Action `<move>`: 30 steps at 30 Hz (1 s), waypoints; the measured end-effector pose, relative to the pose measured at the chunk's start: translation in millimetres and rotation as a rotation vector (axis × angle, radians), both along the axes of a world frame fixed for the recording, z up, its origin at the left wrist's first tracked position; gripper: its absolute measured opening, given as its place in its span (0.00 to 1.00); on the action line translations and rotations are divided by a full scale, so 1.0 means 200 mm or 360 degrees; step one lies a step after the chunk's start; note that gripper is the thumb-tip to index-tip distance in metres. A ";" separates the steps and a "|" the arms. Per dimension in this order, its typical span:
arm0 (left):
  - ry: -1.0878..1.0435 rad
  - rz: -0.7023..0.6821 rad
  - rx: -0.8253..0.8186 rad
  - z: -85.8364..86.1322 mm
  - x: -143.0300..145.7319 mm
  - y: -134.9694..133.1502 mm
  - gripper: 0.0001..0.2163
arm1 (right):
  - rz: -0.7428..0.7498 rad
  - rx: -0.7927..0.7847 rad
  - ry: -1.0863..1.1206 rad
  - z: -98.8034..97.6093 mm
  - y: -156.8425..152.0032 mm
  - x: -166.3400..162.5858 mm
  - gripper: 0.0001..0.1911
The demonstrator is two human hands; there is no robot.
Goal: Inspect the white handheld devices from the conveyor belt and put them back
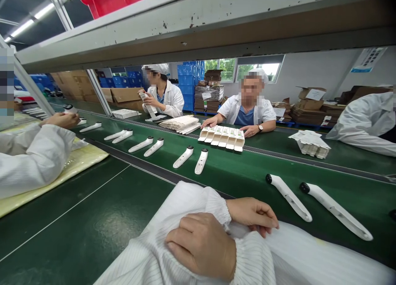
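Note:
My arms are folded above a green bench surface (74, 223). My right hand (201, 246) lies on my left white striped sleeve (188, 210), holding nothing. My left hand (252, 214) rests loosely curled on my right sleeve (297, 256), with nothing in it. Nearest to it, a white handheld device (287, 196) with a black tip lies on the green conveyor belt (241, 169), beside a second one (335, 210). Several more white devices (183, 157) lie in pairs along the belt, and none touches my hands.
A low grey metal shelf (185, 33) crosses the view above the belt. Open white cartons (221, 138) stand on the belt. Co-workers in white coats sit around it, one holding a device. Blue crates and stacked cardboard stand behind them.

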State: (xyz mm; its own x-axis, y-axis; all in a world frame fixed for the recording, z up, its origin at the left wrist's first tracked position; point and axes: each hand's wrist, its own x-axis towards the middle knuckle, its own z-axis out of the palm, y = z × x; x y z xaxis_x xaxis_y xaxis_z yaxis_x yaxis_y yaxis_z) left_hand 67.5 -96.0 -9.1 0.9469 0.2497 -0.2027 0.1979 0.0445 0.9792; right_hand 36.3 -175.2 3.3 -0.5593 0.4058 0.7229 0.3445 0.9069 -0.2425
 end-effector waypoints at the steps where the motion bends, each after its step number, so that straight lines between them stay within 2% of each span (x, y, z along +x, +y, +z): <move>1: 0.0000 0.0002 -0.0006 0.00 0.00 0.00 0.27 | 0.0002 0.0003 0.0007 0.00 0.00 0.00 0.10; 10: 0.0009 -0.0010 -0.0012 -0.02 0.00 0.01 0.26 | -0.0006 0.0006 -0.0003 0.01 0.00 0.00 0.11; 13: 0.0013 -0.0059 0.0001 -0.03 0.01 0.00 0.22 | -0.0007 -0.0013 -0.0041 0.01 0.00 0.01 0.10; 15: -0.0014 0.0020 0.0138 -0.02 0.01 0.02 0.17 | -0.0005 -0.0019 -0.0057 0.01 0.00 0.01 0.10; 17: -0.0017 0.0407 0.0505 0.00 -0.01 0.07 0.12 | 0.0002 -0.0027 -0.0051 0.01 0.00 0.02 0.11; 19: 0.0106 0.1011 0.1066 0.01 -0.05 0.14 0.11 | -0.0009 -0.0074 -0.0030 0.01 0.02 0.04 0.12; 20: 0.0235 0.1286 0.1354 0.02 -0.08 0.19 0.12 | -0.0024 -0.0120 -0.0015 0.01 0.03 0.05 0.12; 22: 0.0617 0.1584 0.1692 0.01 -0.13 0.28 0.18 | -0.0058 -0.0244 0.0020 0.00 0.06 0.07 0.13; 24: 0.0961 0.1640 0.1678 -0.01 -0.17 0.35 0.21 | -0.0083 -0.0364 0.0055 0.00 0.09 0.11 0.12; 26: 0.1038 0.1647 0.1523 -0.02 -0.19 0.40 0.21 | -0.0087 -0.0465 0.0078 0.01 0.13 0.15 0.11; 28: 0.0783 0.1741 0.1206 -0.03 -0.20 0.41 0.23 | -0.0092 -0.0570 0.0159 0.03 0.17 0.20 0.11; 30: 0.0379 0.1831 0.0691 -0.01 -0.21 0.42 0.23 | -0.0181 -0.0707 0.0387 0.04 0.23 0.28 0.10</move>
